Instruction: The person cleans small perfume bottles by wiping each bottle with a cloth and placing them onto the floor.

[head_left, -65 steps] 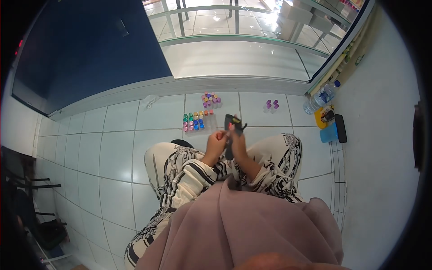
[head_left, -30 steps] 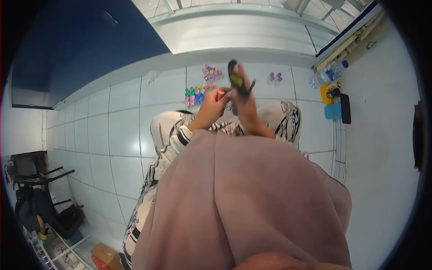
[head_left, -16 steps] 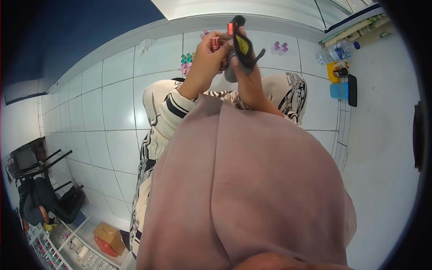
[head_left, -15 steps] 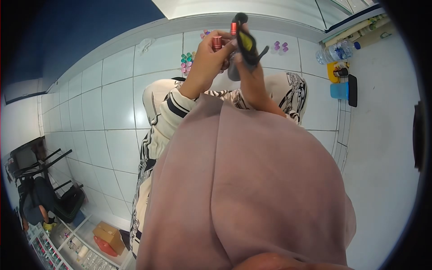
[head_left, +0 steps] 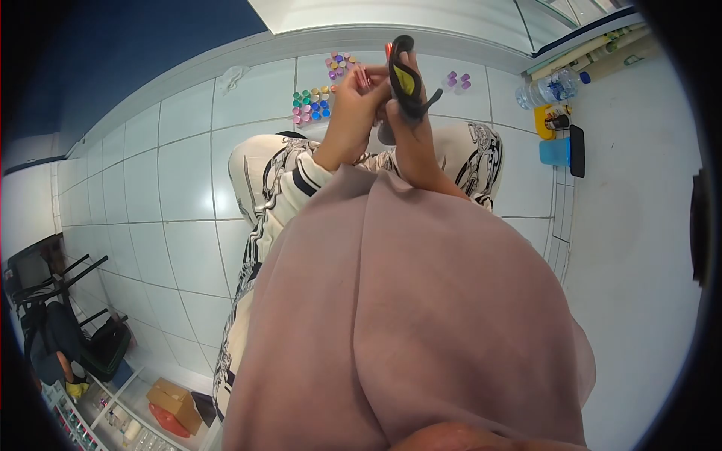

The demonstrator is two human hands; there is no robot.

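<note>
Both hands closed on their holds, right of the colour-capped block

The block of small bottles with green, pink, blue and gold caps [head_left: 312, 105] stood on the pale tiled floor [head_left: 184, 184]. Beyond it ran the edge of a long white ledge [head_left: 331, 39]; far to its right, a white wall [head_left: 639, 195] bounded the floor. The widest stretch of tiles opened to its left, while the two patterned trouser knees, left [head_left: 252, 169] and right [head_left: 481, 154], hemmed in the near side, the right one well apart from it.

Just right of the block, the left hand [head_left: 350, 116] grasped a shiny red metallic cap [head_left: 364, 77] in curled fingers. Beside it, the right hand [head_left: 415, 146] was clenched round a black tool with a yellow-green patch [head_left: 407, 81], which partly hid a second red piece [head_left: 389, 51]; whether the hands touched could not be told.

Behind the block lay a cluster of purple- and gold-capped bottles [head_left: 342, 65], and past the hands to its right, four purple-capped bottles [head_left: 459, 80]. Farther right, near the wall, were a clear plastic water bottle with a blue cap [head_left: 553, 89], a yellow container [head_left: 543, 122] and a light-blue box [head_left: 556, 151]
</note>
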